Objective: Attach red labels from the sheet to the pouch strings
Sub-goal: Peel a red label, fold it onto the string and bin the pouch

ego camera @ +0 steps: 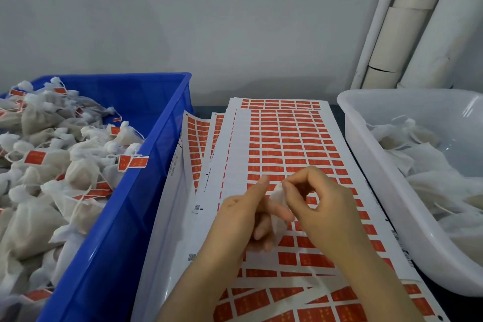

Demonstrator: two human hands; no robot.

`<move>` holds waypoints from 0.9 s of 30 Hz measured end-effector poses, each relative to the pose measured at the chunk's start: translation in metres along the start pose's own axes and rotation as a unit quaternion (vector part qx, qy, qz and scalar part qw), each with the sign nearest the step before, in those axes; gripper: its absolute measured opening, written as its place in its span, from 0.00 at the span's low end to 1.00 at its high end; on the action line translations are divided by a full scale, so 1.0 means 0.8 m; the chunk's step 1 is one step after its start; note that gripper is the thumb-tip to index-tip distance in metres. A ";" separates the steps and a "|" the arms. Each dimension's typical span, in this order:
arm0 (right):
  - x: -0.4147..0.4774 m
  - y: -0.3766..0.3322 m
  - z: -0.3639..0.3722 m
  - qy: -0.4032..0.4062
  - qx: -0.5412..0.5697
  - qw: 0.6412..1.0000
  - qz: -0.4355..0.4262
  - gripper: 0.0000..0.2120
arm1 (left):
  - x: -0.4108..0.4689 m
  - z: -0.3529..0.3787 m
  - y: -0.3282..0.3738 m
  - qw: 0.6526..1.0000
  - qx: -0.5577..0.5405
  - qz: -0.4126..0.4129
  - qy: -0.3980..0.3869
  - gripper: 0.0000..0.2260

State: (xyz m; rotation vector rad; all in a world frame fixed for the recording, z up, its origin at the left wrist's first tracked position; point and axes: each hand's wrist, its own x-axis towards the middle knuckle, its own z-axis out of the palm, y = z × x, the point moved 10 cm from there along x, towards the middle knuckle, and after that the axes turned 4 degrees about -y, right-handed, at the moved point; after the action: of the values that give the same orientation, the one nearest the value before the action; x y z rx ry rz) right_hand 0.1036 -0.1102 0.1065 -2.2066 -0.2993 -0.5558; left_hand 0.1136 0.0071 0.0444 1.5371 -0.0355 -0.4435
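A sheet of red labels (285,144) lies in the middle of the table, on top of other sheets. Over its near half my left hand (243,219) holds a small white pouch (278,197), mostly hidden between my fingers. My right hand (317,204) pinches the top of that pouch with thumb and curled fingers. The string is too small to make out, and I see no label between my fingers.
A blue crate (136,191) on the left is heaped with white pouches carrying red labels. A white tub (371,154) on the right holds pouches without labels. Pale tubes (407,34) lean against the grey wall at the back right.
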 end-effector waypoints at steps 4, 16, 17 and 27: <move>-0.002 -0.006 -0.009 0.029 0.005 0.999 -0.014 0.13 | -0.004 0.016 -0.023 0.986 -0.101 -0.098 -0.089 0.22; -0.005 -0.016 0.020 -0.064 -0.024 0.997 -0.022 0.05 | 0.003 0.010 -0.029 0.948 -0.292 -0.110 -0.069 0.09; -0.005 -0.016 0.024 -0.077 -0.034 0.996 -0.021 0.05 | 0.005 0.006 -0.030 0.948 -0.295 -0.108 -0.051 0.09; -0.006 -0.009 0.047 -0.163 -0.084 0.983 -0.017 0.04 | 0.010 -0.056 -0.007 0.979 0.149 -0.012 0.137 0.07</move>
State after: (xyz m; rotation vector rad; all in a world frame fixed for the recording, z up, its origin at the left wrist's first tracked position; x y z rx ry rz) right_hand 0.1072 -0.0766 0.0880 -2.4614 -0.4781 -0.2405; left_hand 0.1327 0.0473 0.0347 1.8839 0.1374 -0.2491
